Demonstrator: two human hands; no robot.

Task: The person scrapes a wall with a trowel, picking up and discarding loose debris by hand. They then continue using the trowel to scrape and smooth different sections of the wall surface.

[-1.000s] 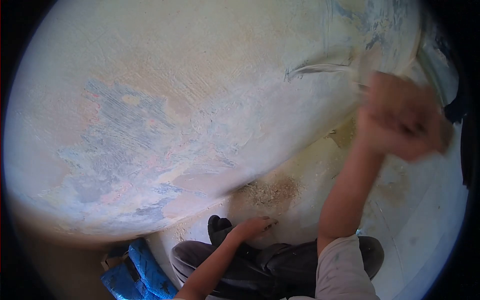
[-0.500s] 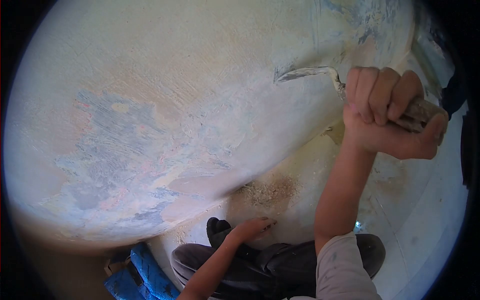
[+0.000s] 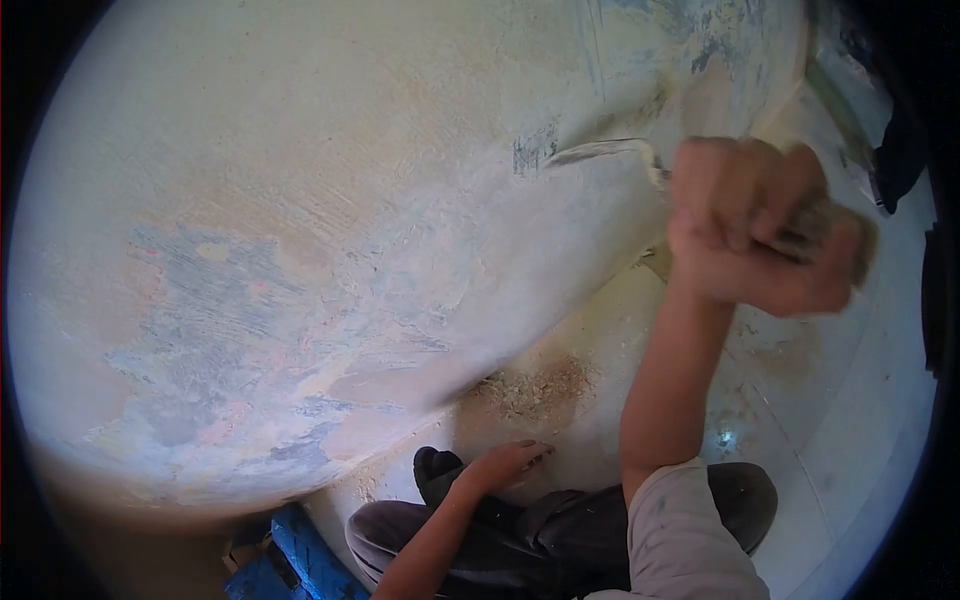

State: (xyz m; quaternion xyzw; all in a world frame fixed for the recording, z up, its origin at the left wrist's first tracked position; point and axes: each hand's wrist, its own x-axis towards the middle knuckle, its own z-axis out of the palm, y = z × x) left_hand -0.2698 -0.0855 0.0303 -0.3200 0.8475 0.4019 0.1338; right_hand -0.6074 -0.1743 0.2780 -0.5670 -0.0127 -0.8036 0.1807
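My right hand (image 3: 765, 225) is wrapped round the handle of a metal scraper (image 3: 600, 150), raised at the right. The scraper's thin bent blade points left, its tip at the scraped wall (image 3: 420, 200) beside a dark rough patch (image 3: 535, 148). Motion blurs the hand a little. Down near the floor, my left hand (image 3: 510, 465) rests by my knee and a dark shoe (image 3: 436, 472), fingers loosely extended and holding nothing.
Crumbs of scraped material (image 3: 540, 388) lie on the pale floor (image 3: 800, 420) along the wall's foot. A blue object (image 3: 310, 550) sits at the bottom left. Something dark (image 3: 902, 155) stands at the far right.
My right hand and the scraper have shifted slightly left in the view. The dark patch by the blade tip now shows larger. My left hand has stayed low by the knee.
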